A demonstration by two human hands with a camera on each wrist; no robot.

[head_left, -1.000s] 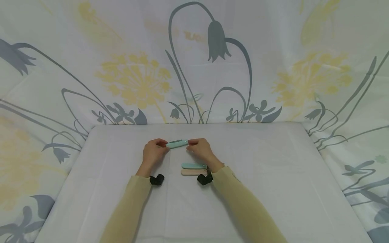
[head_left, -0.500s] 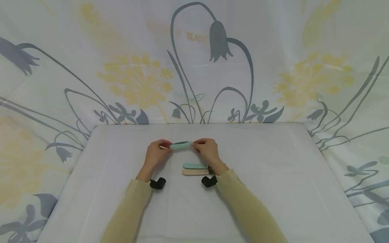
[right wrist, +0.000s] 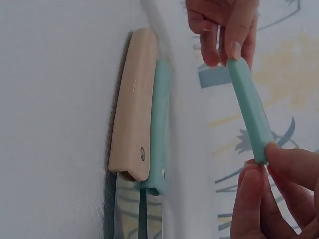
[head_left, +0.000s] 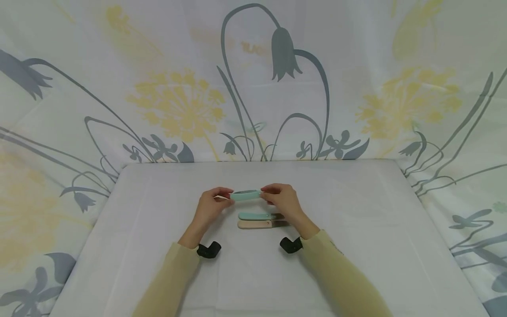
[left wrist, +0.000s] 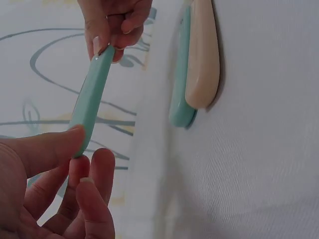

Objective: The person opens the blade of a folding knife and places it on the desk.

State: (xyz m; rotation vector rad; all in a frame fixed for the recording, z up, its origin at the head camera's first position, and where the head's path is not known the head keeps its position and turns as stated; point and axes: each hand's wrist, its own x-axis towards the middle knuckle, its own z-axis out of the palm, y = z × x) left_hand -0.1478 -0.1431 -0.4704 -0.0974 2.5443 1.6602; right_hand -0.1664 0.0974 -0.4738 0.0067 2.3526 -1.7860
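A mint-green folding knife (head_left: 246,195), its blade folded into the handle, is held level above the white table between both hands. My left hand (head_left: 213,203) pinches its left end between thumb and fingers. The right hand (head_left: 284,201) pinches the other end, near the pivot. Closer to me on the table lie two unfolded knives side by side: one with a mint-green handle (head_left: 253,216), one with a beige handle (head_left: 254,224). Their blades point right; the right hand partly covers them in the head view. In the right wrist view the beige-handled knife (right wrist: 134,104) shows its shiny blade.
The white table (head_left: 356,264) extends around the hands. Behind it hangs a cloth (head_left: 253,88) with grey and yellow flowers. A black wrist camera (head_left: 209,250) sits on the left wrist, another black camera (head_left: 291,245) on the right.
Both hands have moved right and slightly toward me, carrying the folding knife along. More of the lying knives' blades now shows. Those two knives have stayed in place.
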